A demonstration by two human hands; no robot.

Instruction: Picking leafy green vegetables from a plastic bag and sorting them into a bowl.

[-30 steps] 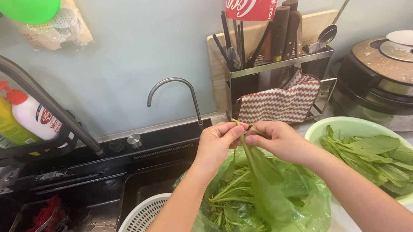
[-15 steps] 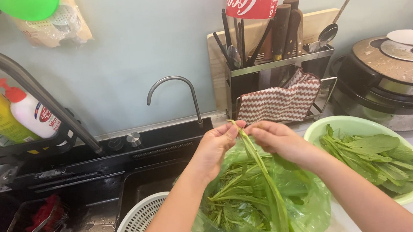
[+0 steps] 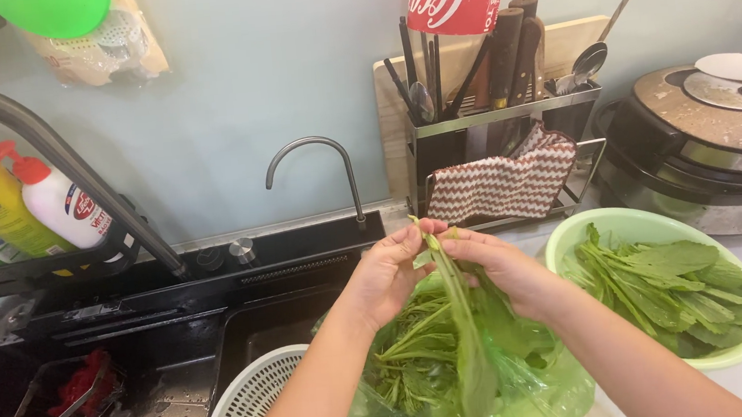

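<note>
Pale blue wall behind, with a black sink (image 3: 248,335) set into the bench and a curved tap (image 3: 322,163) rising at its back edge. Over the sink's right side, both hands meet at the top of one long leafy stalk (image 3: 463,335): the left hand (image 3: 386,274) pinches it from one side, the right hand (image 3: 506,268) from the other, fingertips closed on the stem end and nearly touching each other. The stalk hangs straight down from that grip into a thin green plastic bag (image 3: 495,394) stuffed with more of the same greens, which sits just below the hands.

By the look of it the stalk is light and limp, the leaf soft and easy to tear or bruise, the stem firmer but likely to snap if bent hard; the stem near its top is the sound place to hold, as the hands do now. The bag is flimsy and may slide or sag.

To the right, a light green bowl (image 3: 741,350) holds loose picked leaves. A white colander (image 3: 245,407) stands in the sink by the left forearm. A utensil rack (image 3: 508,134) with a striped cloth (image 3: 499,184) stands behind
</note>
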